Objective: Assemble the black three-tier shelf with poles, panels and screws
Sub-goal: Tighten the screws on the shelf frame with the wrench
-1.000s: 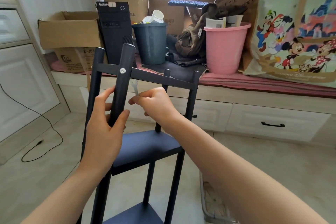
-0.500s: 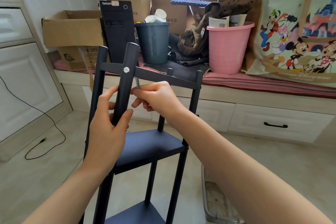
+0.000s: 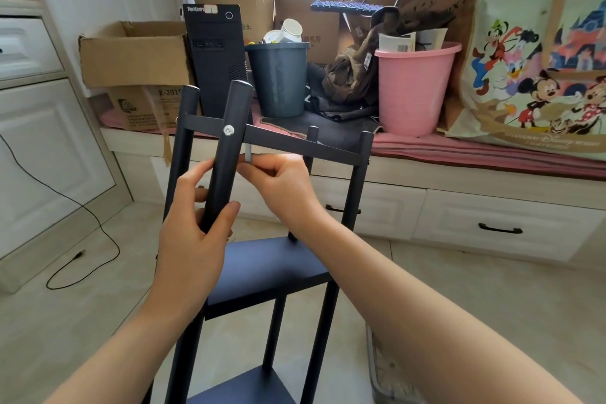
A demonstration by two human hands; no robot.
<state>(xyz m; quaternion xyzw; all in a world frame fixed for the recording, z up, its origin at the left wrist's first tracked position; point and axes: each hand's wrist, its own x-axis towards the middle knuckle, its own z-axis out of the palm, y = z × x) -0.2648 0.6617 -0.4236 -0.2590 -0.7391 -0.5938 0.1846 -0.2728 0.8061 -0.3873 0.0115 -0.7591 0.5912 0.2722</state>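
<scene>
**Both hands on the near pole of the shelf**

I look down onto a pale tiled floor (image 3: 492, 289) below and to the right of my hands. A black cable (image 3: 82, 229) trails across it well to the left of my left hand. Beyond my hands runs a low window bench with white drawers (image 3: 492, 226) and a pink cushion (image 3: 475, 151) on top. On that bench, above my hands, stand a black computer tower (image 3: 216, 59), a dark bin (image 3: 278, 79) and, further right, a pink bucket (image 3: 413, 88). Cardboard boxes (image 3: 131, 56) sit up and left of my left hand, and a cartoon-printed bag (image 3: 541, 59) leans far to the right.

The black shelf (image 3: 262, 269) stands upright on the floor directly in front of me. Its top frame (image 3: 295, 144) passes just above my hands; a middle panel lies below my wrists and a lower panel shows near the bottom edge. A silver screw (image 3: 228, 130) sits in the near pole (image 3: 226, 154) where the frame meets it.

My left hand (image 3: 193, 233) wraps around that pole, thumb on its right side, fingers curled behind. My right hand (image 3: 282, 184), just to the right of the pole and below the frame, pinches a small silver tool (image 3: 248, 154) that points up toward the frame; I cannot tell what its tip meets.
</scene>
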